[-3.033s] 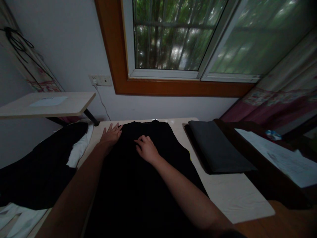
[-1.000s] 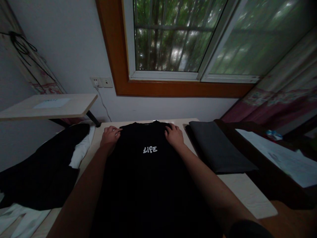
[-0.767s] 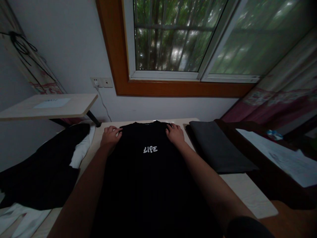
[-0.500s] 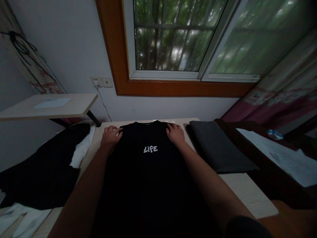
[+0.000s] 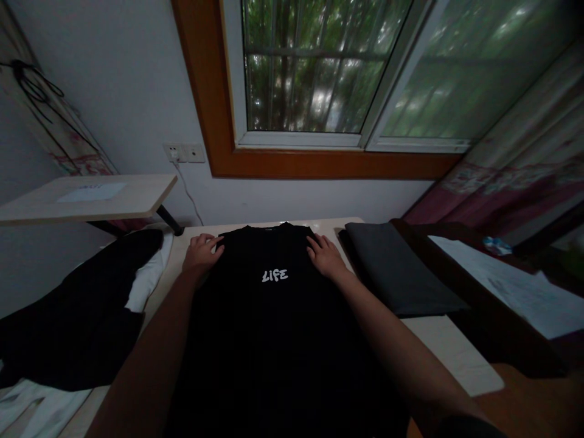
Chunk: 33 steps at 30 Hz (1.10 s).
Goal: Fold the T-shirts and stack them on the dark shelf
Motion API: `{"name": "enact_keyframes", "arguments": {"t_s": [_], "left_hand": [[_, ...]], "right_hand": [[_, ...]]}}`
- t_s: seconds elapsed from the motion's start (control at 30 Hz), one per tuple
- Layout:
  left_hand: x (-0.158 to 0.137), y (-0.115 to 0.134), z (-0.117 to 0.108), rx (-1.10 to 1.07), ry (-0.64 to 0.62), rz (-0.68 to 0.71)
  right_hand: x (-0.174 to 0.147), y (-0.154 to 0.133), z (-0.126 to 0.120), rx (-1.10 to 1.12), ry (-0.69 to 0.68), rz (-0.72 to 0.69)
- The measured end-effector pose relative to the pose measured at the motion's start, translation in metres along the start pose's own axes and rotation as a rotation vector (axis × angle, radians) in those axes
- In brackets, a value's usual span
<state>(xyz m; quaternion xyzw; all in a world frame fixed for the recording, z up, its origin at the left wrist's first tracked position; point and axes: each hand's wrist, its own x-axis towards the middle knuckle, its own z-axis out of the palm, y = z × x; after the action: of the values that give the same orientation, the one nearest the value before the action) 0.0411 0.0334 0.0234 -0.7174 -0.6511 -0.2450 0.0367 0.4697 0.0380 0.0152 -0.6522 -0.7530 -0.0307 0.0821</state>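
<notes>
A black T-shirt with white lettering on its chest lies spread flat, its neckline at the far end. My left hand rests at the shirt's far left shoulder, thumb and fingers apart on and beside the fabric's edge. At the opposite shoulder, my right hand lies with spread fingers touching the cloth. Neither hand visibly grips the fabric. The lower part of the shirt runs between my forearms and fades into dark shadow.
The pale table carries a folded dark grey cloth on the right. Black clothing and white cloth lie at left, below a small raised shelf. Papers lie far right. A wall with a window stands behind.
My right hand's fingers have shifted slightly on the shirt's shoulder edge. My left hand stays at its shoulder. The whole view has moved a little.
</notes>
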Motion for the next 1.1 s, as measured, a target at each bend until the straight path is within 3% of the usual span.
{"name": "enact_keyframes", "arguments": {"t_s": [0.33,0.53,0.73,0.9,1.1], "left_hand": [[-0.017,0.006,-0.014,-0.147,-0.063,-0.004],[-0.039,0.012,-0.025,-0.218,-0.136,-0.006],[-0.067,0.019,-0.039,-0.287,-0.238,-0.077],[-0.079,0.021,-0.044,-0.251,-0.222,-0.076],[-0.074,0.015,-0.039,-0.137,-0.162,-0.046]], "right_hand": [[-0.039,0.006,-0.022,-0.041,0.032,-0.080],[-0.059,0.001,-0.042,-0.106,0.025,-0.003],[-0.069,0.006,-0.043,-0.073,-0.028,0.014],[-0.068,0.005,-0.043,-0.073,-0.043,0.013],[-0.057,0.001,-0.045,-0.057,-0.043,0.016]]}}
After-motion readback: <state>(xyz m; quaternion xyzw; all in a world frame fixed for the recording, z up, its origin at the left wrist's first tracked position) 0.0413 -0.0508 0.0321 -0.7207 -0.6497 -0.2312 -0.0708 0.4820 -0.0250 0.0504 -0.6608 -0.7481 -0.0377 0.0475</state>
